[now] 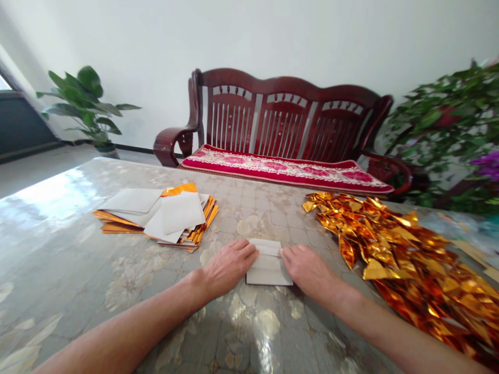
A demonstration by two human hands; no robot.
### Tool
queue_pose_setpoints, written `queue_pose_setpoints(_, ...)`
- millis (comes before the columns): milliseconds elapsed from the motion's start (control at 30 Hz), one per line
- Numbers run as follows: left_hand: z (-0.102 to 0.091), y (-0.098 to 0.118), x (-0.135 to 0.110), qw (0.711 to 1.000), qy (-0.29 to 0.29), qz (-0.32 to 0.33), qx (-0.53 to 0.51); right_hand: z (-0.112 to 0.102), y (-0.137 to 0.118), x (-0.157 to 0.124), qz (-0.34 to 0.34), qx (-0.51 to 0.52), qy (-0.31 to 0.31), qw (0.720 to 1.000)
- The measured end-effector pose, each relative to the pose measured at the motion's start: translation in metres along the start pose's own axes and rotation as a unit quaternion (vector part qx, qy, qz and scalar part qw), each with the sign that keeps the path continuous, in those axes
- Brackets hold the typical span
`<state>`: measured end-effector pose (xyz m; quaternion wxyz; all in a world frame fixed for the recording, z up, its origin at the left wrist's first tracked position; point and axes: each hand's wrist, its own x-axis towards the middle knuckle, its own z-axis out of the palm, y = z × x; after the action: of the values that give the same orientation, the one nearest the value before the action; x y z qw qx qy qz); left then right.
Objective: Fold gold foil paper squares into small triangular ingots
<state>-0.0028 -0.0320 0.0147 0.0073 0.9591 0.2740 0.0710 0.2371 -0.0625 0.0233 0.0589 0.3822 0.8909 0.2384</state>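
A sheet of paper point(268, 270), white side up, lies on the table in front of me, with creases running across it and its far strip folded or raised. My left hand point(232, 262) is closed at the sheet's left edge, fingertips pressed on the far corner. At the right edge my right hand point(306, 267) pinches the opposite corner, its thumb and fingers together. The undersides of both hands' fingers are hidden.
Left of my hands lies a stack of gold-backed paper sheets point(181, 215). A large heap of folded gold foil pieces point(374, 241) covers the table's right side, near a clear plastic bag point(448, 226). Beyond the table point(148, 301) stand a wooden bench point(268, 119) and potted plants point(83, 101).
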Motion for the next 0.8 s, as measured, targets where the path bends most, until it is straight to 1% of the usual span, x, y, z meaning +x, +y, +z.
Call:
queue_pose_setpoints(100,0.001,0.000,0.000,1.000,-0.005,-0.008,-0.002,0.001,-0.002,-0.004,0.004,-0.005,0.007,1.000)
queue_pose_setpoints(200,0.001,0.000,-0.003,1.000,-0.007,-0.013,-0.010,0.003,-0.001,-0.011,0.018,0.012,0.020,1.000)
queue_pose_setpoints(267,0.000,0.000,-0.006,1.000,-0.001,-0.014,-0.023,0.005,0.002,-0.016,0.038,0.040,0.022,0.998)
queue_pose_setpoints(333,0.001,0.001,-0.009,0.999,0.005,-0.017,-0.030,0.008,0.007,-0.019,0.068,0.098,0.012,0.993)
queue_pose_setpoints(433,0.002,0.001,-0.011,0.999,0.006,-0.022,-0.023,0.011,0.017,-0.022,0.115,0.212,0.001,0.971)
queue_pose_setpoints(533,0.003,0.003,-0.011,0.999,0.006,-0.025,-0.020,0.012,0.024,-0.021,0.172,0.287,-0.007,0.942)
queue_pose_setpoints(600,0.003,0.004,-0.009,0.999,0.004,-0.027,-0.021,0.012,0.024,-0.020,0.218,0.300,0.022,0.929)
queue_pose_setpoints(667,0.002,0.004,-0.008,0.999,0.001,-0.029,-0.023,0.011,0.019,-0.018,0.241,0.287,0.078,0.924)
queue_pose_setpoints(733,0.001,0.005,-0.008,0.999,0.001,-0.030,-0.024,0.010,0.011,-0.015,0.216,0.268,0.119,0.931)
queue_pose_setpoints(800,0.000,0.005,-0.009,0.999,0.003,-0.030,-0.022,0.011,0.005,-0.011,0.170,0.251,0.127,0.944)
